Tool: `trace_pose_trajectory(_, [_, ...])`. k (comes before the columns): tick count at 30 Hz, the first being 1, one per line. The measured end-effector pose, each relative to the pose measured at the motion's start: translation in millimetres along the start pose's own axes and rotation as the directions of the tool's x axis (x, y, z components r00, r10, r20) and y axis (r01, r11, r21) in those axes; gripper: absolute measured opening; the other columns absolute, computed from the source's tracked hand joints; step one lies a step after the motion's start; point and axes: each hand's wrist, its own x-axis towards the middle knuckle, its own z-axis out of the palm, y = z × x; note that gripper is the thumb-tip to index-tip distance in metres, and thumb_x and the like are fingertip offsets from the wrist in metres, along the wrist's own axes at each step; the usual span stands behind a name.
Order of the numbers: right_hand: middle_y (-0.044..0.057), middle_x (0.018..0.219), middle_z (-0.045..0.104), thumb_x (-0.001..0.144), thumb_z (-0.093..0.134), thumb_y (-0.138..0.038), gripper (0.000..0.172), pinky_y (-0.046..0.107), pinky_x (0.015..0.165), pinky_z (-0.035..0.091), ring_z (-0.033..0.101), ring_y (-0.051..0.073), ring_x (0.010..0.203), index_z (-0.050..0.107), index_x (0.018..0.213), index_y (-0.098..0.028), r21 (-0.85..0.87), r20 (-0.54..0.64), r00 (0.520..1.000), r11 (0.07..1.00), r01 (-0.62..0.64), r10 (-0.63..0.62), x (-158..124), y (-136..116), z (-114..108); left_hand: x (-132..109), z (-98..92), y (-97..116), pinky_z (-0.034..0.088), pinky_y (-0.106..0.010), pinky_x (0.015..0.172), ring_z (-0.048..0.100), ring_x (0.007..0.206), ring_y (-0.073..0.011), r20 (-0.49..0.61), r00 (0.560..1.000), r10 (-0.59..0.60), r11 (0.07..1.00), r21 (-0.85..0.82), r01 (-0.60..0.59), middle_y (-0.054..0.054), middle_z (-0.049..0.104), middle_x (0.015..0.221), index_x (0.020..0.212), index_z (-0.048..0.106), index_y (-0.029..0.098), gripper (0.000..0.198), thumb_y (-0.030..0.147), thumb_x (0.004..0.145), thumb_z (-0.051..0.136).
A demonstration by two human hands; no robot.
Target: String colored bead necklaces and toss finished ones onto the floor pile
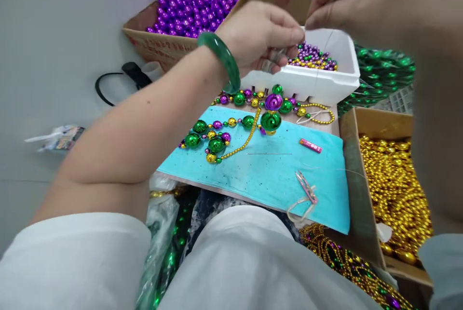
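My left hand [262,35], with a green bangle [222,59] at the wrist, is raised with thumb and forefinger pinched together. Close beside it my right hand [358,6] also pinches, its fingertips almost meeting the left ones. A fine thread [317,71] hangs near them; what lies between the fingertips is too small to see clearly. Below, a bead necklace [216,144] in green, purple and gold lies on a turquoise cloth [267,180]. On the cloth are a thin needle-like line [269,154], a pink lighter [310,145] and small thread snips [306,187] with a cord loop.
A cardboard box [155,42] of purple beads stands at the back left. Behind the cloth is a white foam box [300,81] with mixed beads. To the right stands a carton [349,155] of gold beads, with green bead strands [387,76] behind it.
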Motion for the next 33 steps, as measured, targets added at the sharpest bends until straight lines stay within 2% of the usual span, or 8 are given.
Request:
trace_pose_trajectory(3, [-0.006,0.054,0.049,0.074,0.057,-0.039,0.026,0.031,0.059,0.029,0.061,0.021,0.089,0.070,0.081,-0.017,-0.316,-0.168,0.981,0.938,-0.144,0.094,-10,1,20,2,4.5,-23,0.041,-0.021,0.060,0.058,0.058,-0.0065,0.040,0.993,-0.108,0.994,-0.012,0.109,0.000,0.056,0.064,0.075,0.060,0.005,0.014,0.013,0.086,0.057])
trace_pose_trajectory(10, [-0.005,0.052,0.042,0.079,0.063,-0.030,0.015,0.031,0.062,0.035,0.057,0.014,0.070,0.070,0.079,-0.016,-0.283,-0.109,0.977,0.936,-0.208,0.184,-17,26,50,6,17.9,-46,0.041,-0.023,0.061,0.061,0.066,-0.0119,0.052,0.982,-0.181,0.978,0.109,0.175,-0.001,0.054,0.063,0.079,0.061,0.004,0.009,0.009,0.085,0.058])
trace_pose_trajectory(14, [0.005,0.083,0.063,0.081,0.063,-0.023,0.020,0.035,0.072,0.042,0.059,0.017,0.079,0.071,0.096,-0.013,-0.295,-0.147,0.970,0.928,-0.229,0.193,-28,30,57,8,27.2,-60,0.041,-0.023,0.058,0.056,0.057,-0.0099,0.034,0.978,-0.205,0.972,0.127,0.199,0.000,0.050,0.058,0.070,0.061,0.006,0.012,0.010,0.081,0.060])
trace_pose_trajectory(18, [0.011,0.108,0.062,0.083,0.057,-0.021,0.029,0.036,0.083,0.043,0.058,0.022,0.096,0.064,0.109,-0.013,-0.291,-0.265,0.935,0.905,-0.311,0.237,-68,50,79,9,31.1,-88,0.037,-0.024,0.049,0.046,0.045,-0.0083,0.019,0.960,-0.278,0.956,0.105,0.274,-0.001,0.050,0.052,0.061,0.060,0.010,0.018,0.011,0.079,0.062])
trace_pose_trajectory(21, [0.008,0.084,0.066,0.082,0.053,-0.017,0.016,0.030,0.072,0.042,0.059,0.019,0.081,0.067,0.087,-0.014,-0.223,-0.050,0.880,0.854,-0.471,0.472,-109,77,117,11,29.9,-108,0.036,-0.025,0.047,0.046,0.045,-0.0088,0.038,0.941,-0.337,0.941,0.024,0.337,-0.004,0.057,0.059,0.059,0.061,0.012,0.018,0.014,0.076,0.066])
trace_pose_trajectory(24, [0.007,0.085,0.068,0.082,0.052,-0.016,0.016,0.028,0.070,0.041,0.060,0.018,0.080,0.067,0.088,-0.015,-0.193,0.128,0.791,0.797,-0.572,0.598,-142,96,165,12,28.3,-117,0.034,-0.025,0.045,0.046,0.046,-0.0086,0.055,0.922,-0.383,0.922,-0.045,0.386,-0.007,0.062,0.065,0.060,0.064,0.014,0.014,0.017,0.070,0.072])
trace_pose_trajectory(28, [0.008,0.108,0.065,0.089,0.046,-0.020,0.024,0.027,0.082,0.041,0.057,0.019,0.101,0.065,0.104,-0.017,-0.163,0.164,0.829,0.844,-0.511,0.534,-159,96,215,12,29.1,-118,0.034,-0.024,0.043,0.045,0.046,-0.0082,0.079,0.902,-0.424,0.903,-0.042,0.428,-0.006,0.063,0.067,0.060,0.064,0.015,0.015,0.022,0.066,0.076])
trace_pose_trajectory(33, [0.012,0.114,0.060,0.092,0.040,-0.020,0.028,0.031,0.089,0.039,0.050,0.024,0.110,0.063,0.109,-0.017,-0.285,0.087,0.835,0.817,-0.501,0.543,-161,107,226,9,28.6,-113,0.035,-0.024,0.043,0.047,0.046,-0.0081,0.089,0.896,-0.435,0.899,-0.016,0.438,-0.006,0.063,0.068,0.063,0.065,0.015,0.015,0.023,0.065,0.077])
